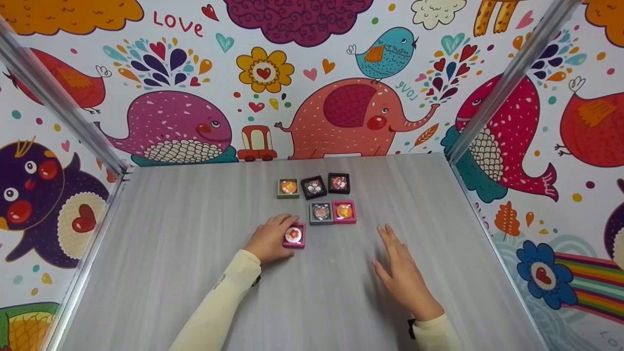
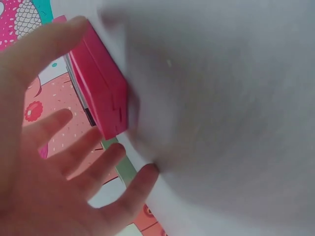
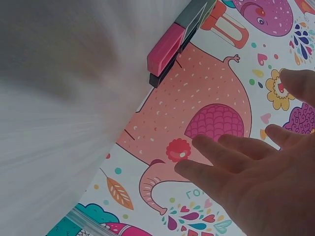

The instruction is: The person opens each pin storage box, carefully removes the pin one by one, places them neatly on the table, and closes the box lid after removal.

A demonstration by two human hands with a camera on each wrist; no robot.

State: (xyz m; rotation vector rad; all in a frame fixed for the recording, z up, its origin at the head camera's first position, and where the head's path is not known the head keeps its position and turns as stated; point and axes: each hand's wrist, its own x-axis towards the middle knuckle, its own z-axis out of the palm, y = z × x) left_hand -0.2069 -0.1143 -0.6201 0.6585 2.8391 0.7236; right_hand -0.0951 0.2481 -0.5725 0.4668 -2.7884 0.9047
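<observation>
My left hand holds a small square pink box at the front left of a loose group of similar boxes. A round white piece with a red flower shows inside it. In the left wrist view, the thumb lies against one end of the pink box, with the fingers spread toward its other end. Over the table at the right, my right hand has its fingers extended and holds nothing. Nearest to it is another pink box with an orange round piece, side by side with a grey box.
Behind these two stand a green box, a tilted black box and a second black box, each with a round picture inside. The grey table ends at patterned walls with metal corner posts.
</observation>
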